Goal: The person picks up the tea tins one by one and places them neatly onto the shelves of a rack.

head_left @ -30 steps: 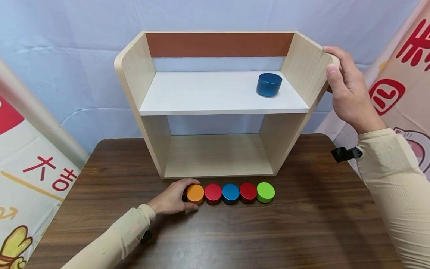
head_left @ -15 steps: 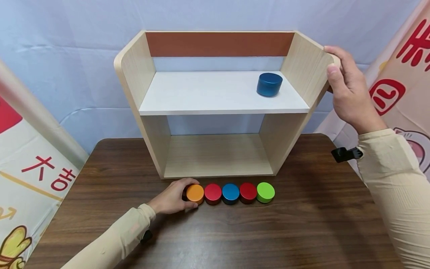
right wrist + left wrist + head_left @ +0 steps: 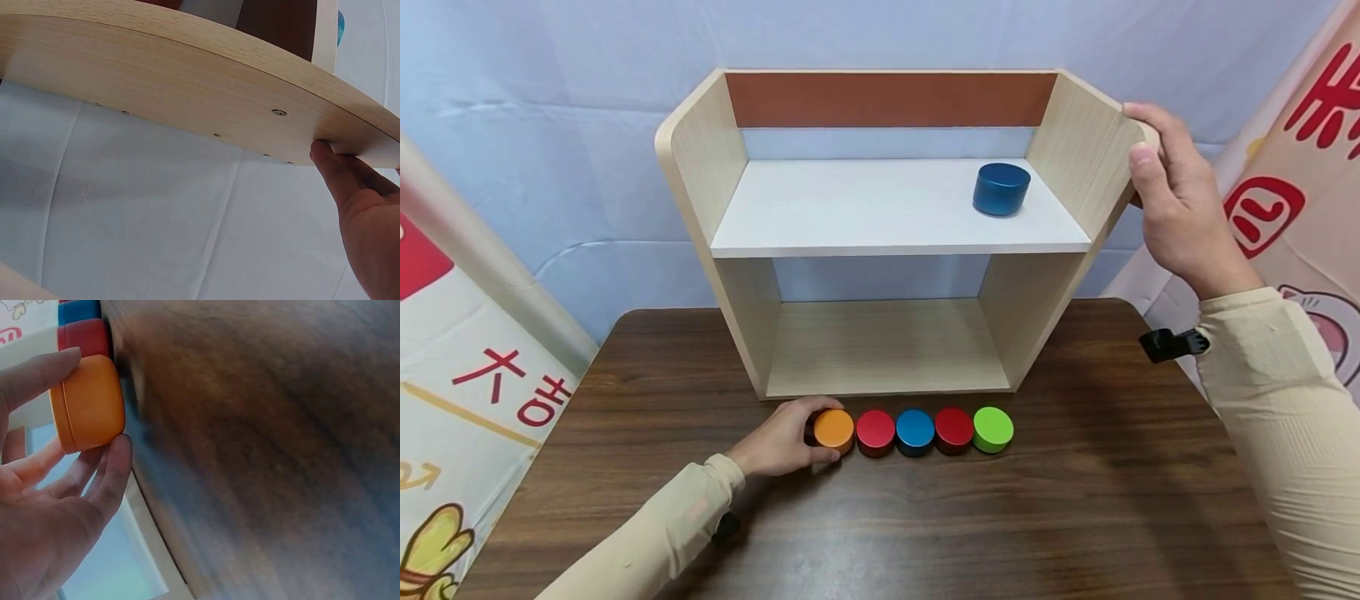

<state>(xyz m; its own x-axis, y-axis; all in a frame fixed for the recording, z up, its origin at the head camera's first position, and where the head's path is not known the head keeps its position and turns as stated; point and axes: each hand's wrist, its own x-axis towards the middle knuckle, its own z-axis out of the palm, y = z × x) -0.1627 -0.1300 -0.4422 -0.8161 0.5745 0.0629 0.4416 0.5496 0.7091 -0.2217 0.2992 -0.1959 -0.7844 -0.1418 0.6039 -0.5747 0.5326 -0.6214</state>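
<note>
An orange round tin [image 3: 834, 428] stands on the table at the left end of a row. My left hand [image 3: 782, 437] holds it between thumb and fingers; the left wrist view shows the thumb on one side of the orange tin [image 3: 94, 403] and fingertips on the other. To its right follow a red tin [image 3: 876, 431], a blue tin [image 3: 915, 431], a second red tin [image 3: 953, 429] and a green tin [image 3: 993, 428]. At the upper right, my right hand [image 3: 1183, 204] grips the edge of the wooden shelf's right side panel [image 3: 1086, 158]; in the right wrist view, fingers touch the panel's outer face.
Behind the row stands the two-level shelf, its white upper board [image 3: 865, 208] bearing another blue tin [image 3: 1002, 189] near the right. The lower board [image 3: 887, 346] lies just above the brown table [image 3: 962, 525]. A pale cloth [image 3: 880, 33] hangs behind.
The orange tin has slid slightly left with my left hand, leaving a small gap beside the nearest red tin. My right hand stays where it was on the shelf.
</note>
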